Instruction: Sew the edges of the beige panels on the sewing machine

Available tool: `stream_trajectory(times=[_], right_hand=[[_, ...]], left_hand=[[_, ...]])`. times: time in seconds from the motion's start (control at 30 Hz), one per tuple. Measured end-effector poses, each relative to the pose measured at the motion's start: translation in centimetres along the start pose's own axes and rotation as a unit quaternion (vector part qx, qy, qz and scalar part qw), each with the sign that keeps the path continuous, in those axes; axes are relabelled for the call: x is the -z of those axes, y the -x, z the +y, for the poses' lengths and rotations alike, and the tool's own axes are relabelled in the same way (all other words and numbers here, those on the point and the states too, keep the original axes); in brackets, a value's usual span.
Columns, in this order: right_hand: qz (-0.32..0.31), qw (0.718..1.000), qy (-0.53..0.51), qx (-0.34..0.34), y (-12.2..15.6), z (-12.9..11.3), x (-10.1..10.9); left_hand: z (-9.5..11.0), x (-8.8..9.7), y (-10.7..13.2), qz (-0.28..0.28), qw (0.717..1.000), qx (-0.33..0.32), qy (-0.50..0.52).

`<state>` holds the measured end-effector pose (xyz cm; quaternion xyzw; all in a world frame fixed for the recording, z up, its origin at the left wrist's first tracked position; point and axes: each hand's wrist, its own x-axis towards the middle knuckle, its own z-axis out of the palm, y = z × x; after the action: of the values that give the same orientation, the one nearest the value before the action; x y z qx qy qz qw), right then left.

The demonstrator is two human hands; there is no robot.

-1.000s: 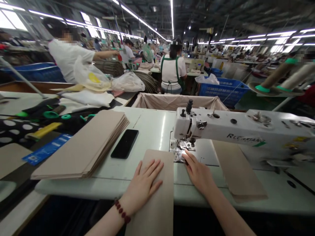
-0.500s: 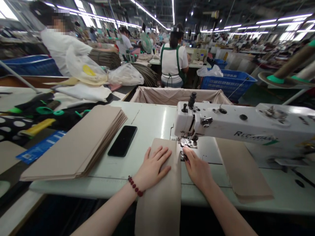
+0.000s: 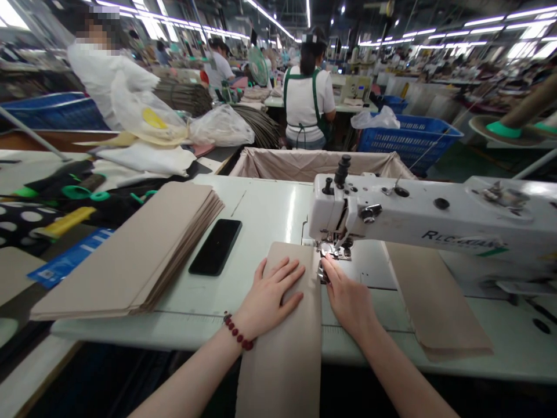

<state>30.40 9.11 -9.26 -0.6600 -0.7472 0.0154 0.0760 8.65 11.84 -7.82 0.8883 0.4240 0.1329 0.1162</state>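
Note:
My left hand (image 3: 273,295) lies flat with its fingers spread on a long beige fabric panel (image 3: 282,371). The panel hangs over the table's front edge, and its right edge runs beside the needle area of a white sewing machine (image 3: 391,212). Close to the presser foot (image 3: 334,251), my right hand (image 3: 350,299) has its fingers together. They are closed at a small metal guide (image 3: 322,273), which they partly cover. What the fingertips press on underneath is hidden.
A stack of beige panels (image 3: 130,249) and a black phone (image 3: 216,247) lie to the left. More beige panels (image 3: 439,302) rest under the machine arm. Behind the table is a cloth-lined bin (image 3: 304,165). A blue crate (image 3: 404,139) and co-workers are farther back.
The view has shifted slightly. Both hands and the fabric panel stay almost in place. The co-worker at the left has drawn an arm back from a dark stack.

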Motion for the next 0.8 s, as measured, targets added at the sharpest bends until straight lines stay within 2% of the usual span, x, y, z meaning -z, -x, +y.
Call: stream_trajectory(times=[0.37, 0.63, 0.8], right_hand=[[-0.008, 1.0, 0.014, -0.006, -0.02, -0.1, -0.17], [-0.008, 1.0, 0.029, -0.009, -0.02, -0.15, -0.29], [-0.012, 0.999, 0.045, -0.006, -0.09, -0.25, 0.09]], left_hand=[[0.01, 0.12, -0.01, -0.002, 1.0, -0.002, 0.007], [-0.17, 0.23, -0.13, -0.025, 1.0, 0.003, 0.016], [-0.32, 0.1, -0.2, -0.014, 1.0, 0.004, 0.023]])
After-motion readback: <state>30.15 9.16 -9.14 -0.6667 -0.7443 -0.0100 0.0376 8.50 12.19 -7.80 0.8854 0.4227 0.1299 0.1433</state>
